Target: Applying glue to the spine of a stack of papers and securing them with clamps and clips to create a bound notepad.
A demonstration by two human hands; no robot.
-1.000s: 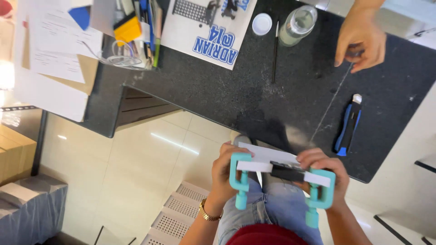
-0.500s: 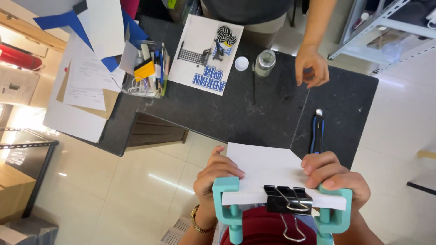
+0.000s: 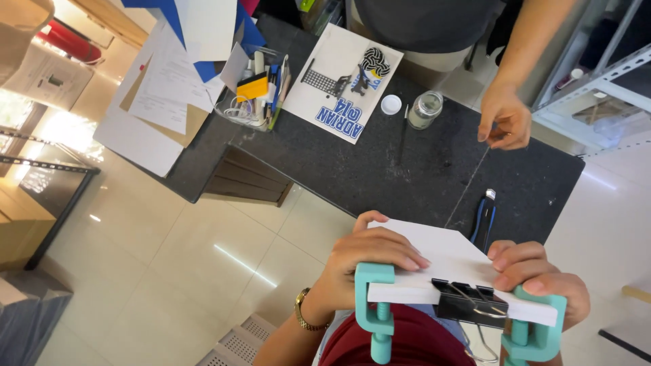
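A dark speckled stone tabletop point(image 3: 407, 176) fills the middle of the view, running from ten o'clock toward three o'clock, with pale glossy floor tiles point(image 3: 169, 271) below it at seven o'clock. At six o'clock, nearest the camera, lies a flat white rectangular board point(image 3: 447, 261), gripped at its near edge by two teal plastic screw clamps point(image 3: 375, 308) and a black metal binder clip point(image 3: 468, 303); the clamps' lower ends and the clip's wire loop run out of the frame.

The person's left hand point(image 3: 363, 261) lies on the board's left part, fingers point(image 3: 400, 257) flat and pressed down on top, thumb hidden beneath. The right hand point(image 3: 536, 274) has its fingers curled over the board's right corner and the right clamp; how tight the grip is cannot be told.

At two o'clock, a co-worker's hand point(image 3: 505, 118) pinches a thin line point(image 3: 468, 186) stretched across the tabletop. A blue-and-black utility knife point(image 3: 484, 218) lies just beyond the board. At twelve o'clock stand a small glass jar point(image 3: 425, 110), its white round lid point(image 3: 391, 104) beside it, and a printed white sheet point(image 3: 342, 81).
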